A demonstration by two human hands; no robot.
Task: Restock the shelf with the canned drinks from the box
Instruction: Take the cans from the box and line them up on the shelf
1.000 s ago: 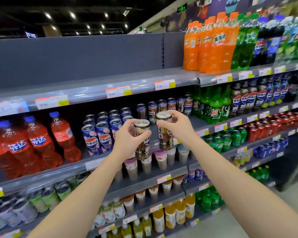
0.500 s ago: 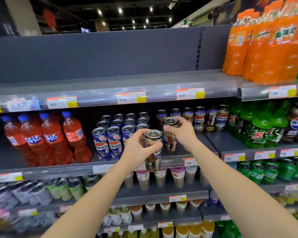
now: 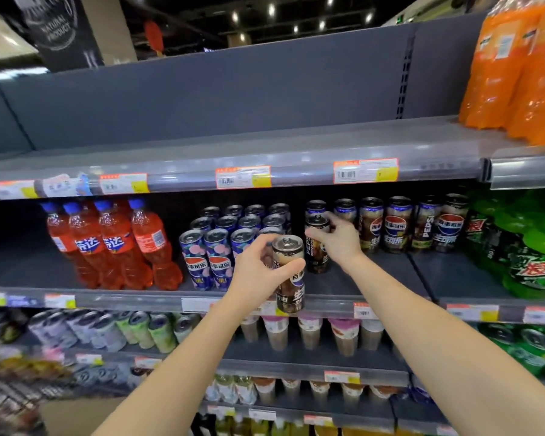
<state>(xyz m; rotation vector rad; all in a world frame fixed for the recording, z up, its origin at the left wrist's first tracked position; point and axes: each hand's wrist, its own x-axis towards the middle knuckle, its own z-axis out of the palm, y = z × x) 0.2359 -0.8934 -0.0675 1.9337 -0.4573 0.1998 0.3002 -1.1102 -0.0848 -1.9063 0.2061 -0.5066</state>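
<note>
My left hand [image 3: 260, 269] grips a brown Pepsi can [image 3: 288, 278] upright in front of the shelf edge [image 3: 328, 302]. Farther in, my right hand [image 3: 339, 237] holds a second brown can [image 3: 317, 256] that stands on or just above the shelf board, in front of the row of matching brown Pepsi cans [image 3: 397, 225]. To the left of both hands stands a block of blue Pepsi cans [image 3: 221, 243]. The box is not in view.
Red Fanta bottles [image 3: 107, 243] fill the shelf's left part, green Mountain Dew bottles [image 3: 526, 247] the right. Orange soda bottles [image 3: 516, 64] stand on the upper shelf [image 3: 265, 152]. Lower shelves hold cups [image 3: 309, 332] and several pale cans [image 3: 107, 332].
Both hands have moved forward toward the shelf with their cans. The right hand's can has gone onto the shelf area in front of the brown cans; the view has come closer.
</note>
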